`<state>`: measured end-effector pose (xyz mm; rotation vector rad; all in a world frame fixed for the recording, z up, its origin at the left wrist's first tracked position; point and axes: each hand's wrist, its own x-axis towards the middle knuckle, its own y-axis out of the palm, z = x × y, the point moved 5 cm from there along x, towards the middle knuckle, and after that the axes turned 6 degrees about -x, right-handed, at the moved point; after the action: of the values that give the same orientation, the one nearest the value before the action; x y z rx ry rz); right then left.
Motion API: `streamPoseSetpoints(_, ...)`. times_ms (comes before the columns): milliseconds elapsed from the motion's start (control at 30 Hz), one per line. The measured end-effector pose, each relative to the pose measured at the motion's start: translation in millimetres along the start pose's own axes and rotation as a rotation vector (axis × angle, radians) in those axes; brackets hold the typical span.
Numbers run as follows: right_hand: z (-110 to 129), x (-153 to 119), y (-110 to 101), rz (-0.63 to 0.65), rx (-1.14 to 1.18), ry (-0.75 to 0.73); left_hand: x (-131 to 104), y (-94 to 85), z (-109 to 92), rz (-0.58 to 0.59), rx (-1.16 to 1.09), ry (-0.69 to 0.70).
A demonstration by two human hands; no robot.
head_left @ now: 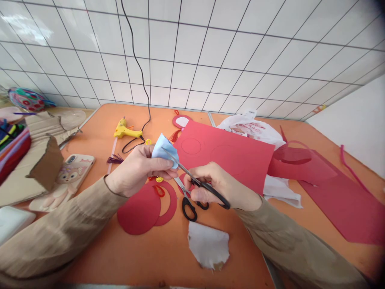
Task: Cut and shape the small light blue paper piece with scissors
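Observation:
Pinched in my left hand (pixel 136 166) is a small light-blue piece (pixel 162 150), paper or thin cloth, raised above the table. My right hand (pixel 215 182) grips black-handled scissors (pixel 197 181), whose blades lie across the blue piece. A second pair of scissors (pixel 189 210) rests on the table just below. Near my left wrist lie a red disc (pixel 136 212) and a red ring (pixel 172 202), with a small red loop (pixel 160 191) on them. Beyond my right hand is a large red sheet (pixel 234 152) with circles drawn on it.
A yellow glue gun (pixel 126 129) with a black cord lies at the back left. Left are a phone (pixel 73 172) and torn cardboard (pixel 42 164). A plastic bag (pixel 255 130) sits at the back, a red strip (pixel 345 196) at right, a white scrap (pixel 208 243) in front.

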<state>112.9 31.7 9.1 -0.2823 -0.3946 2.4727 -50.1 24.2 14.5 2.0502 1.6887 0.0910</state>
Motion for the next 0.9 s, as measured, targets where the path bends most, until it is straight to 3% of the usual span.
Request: streamPoseSetpoints(900,-2.0,-0.5,1.4,-0.051,-0.039,0.002,0.6,-1.8,0.3,-0.005,-0.011,-0.035)
